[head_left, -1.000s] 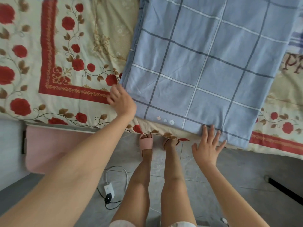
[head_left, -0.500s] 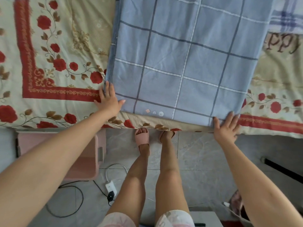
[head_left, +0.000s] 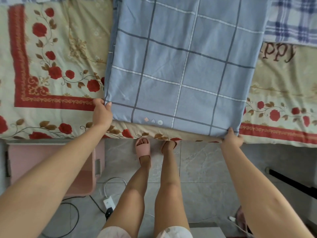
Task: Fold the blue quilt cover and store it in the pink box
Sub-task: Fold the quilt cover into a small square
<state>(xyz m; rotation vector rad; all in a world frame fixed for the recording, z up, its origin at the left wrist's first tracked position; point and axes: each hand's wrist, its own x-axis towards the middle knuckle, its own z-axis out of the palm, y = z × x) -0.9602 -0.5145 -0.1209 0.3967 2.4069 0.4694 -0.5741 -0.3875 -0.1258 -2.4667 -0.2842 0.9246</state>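
The blue quilt cover, checked with dark and white lines, lies folded flat on the bed, its near edge along the bed's front. My left hand grips its near left corner, thumb on top of the cloth. My right hand grips the near right corner, fingers curled under the edge. The pink box stands on the floor at the lower left, mostly hidden behind my left arm.
A floral bedspread with red roses covers the bed. A blue plaid cloth lies at the back right. On the grey tile floor lie a white charger with cables and a dark bar. My feet in pink slippers stand at the bed's edge.
Both hands went from lying flat beside the cover's near corners to gripping them. My right hand shifted right to the corner. The view moved back, showing more of the pink box.
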